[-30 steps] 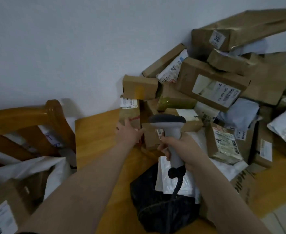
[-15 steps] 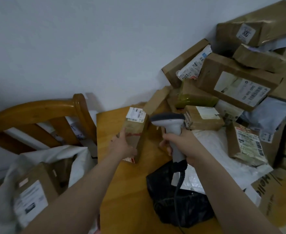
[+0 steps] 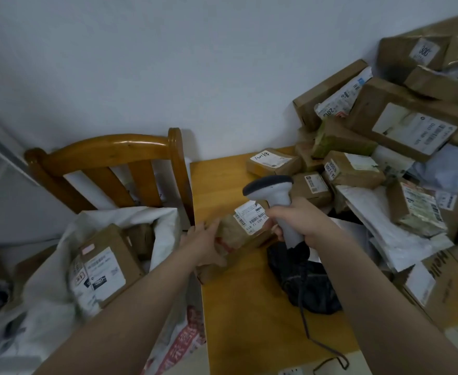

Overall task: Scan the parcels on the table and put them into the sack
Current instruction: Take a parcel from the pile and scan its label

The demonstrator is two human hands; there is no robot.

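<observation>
My left hand [image 3: 204, 243] grips a brown cardboard parcel [image 3: 240, 234] by its left end, held just above the wooden table [image 3: 249, 315] near its left edge. A white barcode label faces up on the parcel. My right hand [image 3: 296, 219] grips the handle of a grey barcode scanner [image 3: 272, 189], whose head sits directly above the label. A heap of brown boxes and white mailers [image 3: 385, 147] fills the table's right side against the wall. The white sack [image 3: 60, 280] stands open to the left of the table with several boxes inside.
A wooden chair [image 3: 108, 163] stands behind the sack, against the table's left edge. A black bag [image 3: 306, 282] lies on the table under my right forearm, with the scanner's cable trailing over it to the front edge. A small labelled box [image 3: 272, 162] sits apart near the wall.
My left hand has pulled the parcel out of the heap and leftward toward the table's edge, laying it label-up. The scanner stayed over it. The view has swung left, showing the sack.
</observation>
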